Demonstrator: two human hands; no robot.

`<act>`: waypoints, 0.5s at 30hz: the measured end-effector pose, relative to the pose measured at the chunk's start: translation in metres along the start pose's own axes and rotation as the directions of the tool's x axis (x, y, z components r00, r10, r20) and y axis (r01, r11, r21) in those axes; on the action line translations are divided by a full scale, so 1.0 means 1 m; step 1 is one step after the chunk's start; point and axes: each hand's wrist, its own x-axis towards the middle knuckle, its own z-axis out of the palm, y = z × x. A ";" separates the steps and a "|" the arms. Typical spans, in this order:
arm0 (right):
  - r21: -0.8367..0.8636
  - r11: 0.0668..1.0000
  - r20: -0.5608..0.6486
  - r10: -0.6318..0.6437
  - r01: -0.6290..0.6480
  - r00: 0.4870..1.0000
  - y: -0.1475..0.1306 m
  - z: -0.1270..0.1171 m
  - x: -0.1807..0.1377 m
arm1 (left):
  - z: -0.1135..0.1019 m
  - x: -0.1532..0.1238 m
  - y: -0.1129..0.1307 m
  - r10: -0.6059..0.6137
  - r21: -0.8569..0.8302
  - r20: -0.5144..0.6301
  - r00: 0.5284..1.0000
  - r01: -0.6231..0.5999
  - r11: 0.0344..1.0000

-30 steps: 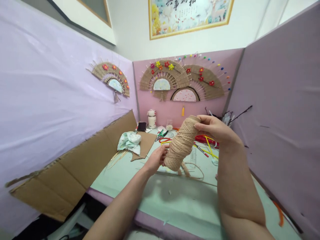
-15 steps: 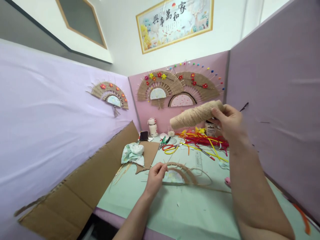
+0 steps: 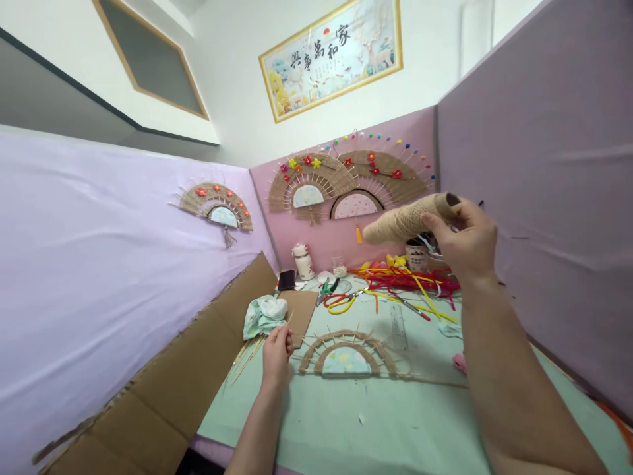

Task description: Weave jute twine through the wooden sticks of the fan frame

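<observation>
My right hand [image 3: 465, 241] is raised over the right of the table, closed on one end of a cone of tan jute twine [image 3: 408, 220] that lies nearly level in the air, pointing left. A strand of twine [image 3: 430, 379] runs along the table under it. My left hand [image 3: 277, 349] rests low at the table's left with its fingers pinched together; what they grip is too thin to make out. Just right of that hand lies a half-made fan [image 3: 346, 353], a pale half-disc ringed with woven twine and thin sticks.
A pale green table [image 3: 376, 429] carries a crumpled cloth [image 3: 262, 313], brown card [image 3: 301, 307], scissors [image 3: 341, 302], red and yellow pipe cleaners [image 3: 405, 280], a clear ruler [image 3: 398, 326] and small jars. Cardboard [image 3: 163, 389] leans on the left partition. Finished fans [image 3: 341, 181] hang on the pink back wall.
My right hand has lifted the twine cone up and to the right. My left hand let go of the cone, dropped to the table and slid left. The fan on the table is now uncovered.
</observation>
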 end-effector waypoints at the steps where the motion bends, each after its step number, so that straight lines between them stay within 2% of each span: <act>1: 0.026 0.999 -0.071 -0.037 0.039 0.997 0.000 0.003 0.000 | 0.000 0.000 0.001 -0.026 0.072 0.035 0.999 0.024 0.997; 3: 0.165 0.985 -0.141 -0.018 0.042 0.990 0.002 0.007 0.001 | 0.002 -0.002 0.002 -0.070 0.243 0.093 0.993 0.046 0.969; 4: 0.258 0.966 -0.131 0.022 0.013 0.991 0.003 0.008 0.002 | 0.004 -0.003 0.004 -0.070 0.319 0.097 0.993 0.036 0.947; 6: 0.425 0.900 -0.022 0.117 -0.097 0.993 0.004 0.009 0.003 | 0.008 -0.006 0.007 -0.017 0.423 0.070 0.997 -0.014 0.906; 8: 0.491 0.840 0.134 0.190 -0.232 0.972 0.005 0.011 0.003 | 0.014 -0.009 0.013 0.057 0.457 0.039 0.998 -0.068 0.887; 11: 0.468 0.796 0.320 0.254 -0.385 0.913 0.002 0.017 -0.002 | 0.025 -0.014 0.024 0.098 0.380 0.070 0.993 -0.118 0.918; 15: 0.419 0.727 0.519 0.299 -0.543 0.801 -0.009 0.030 -0.016 | 0.049 -0.020 0.039 0.132 0.114 0.220 0.966 -0.160 0.980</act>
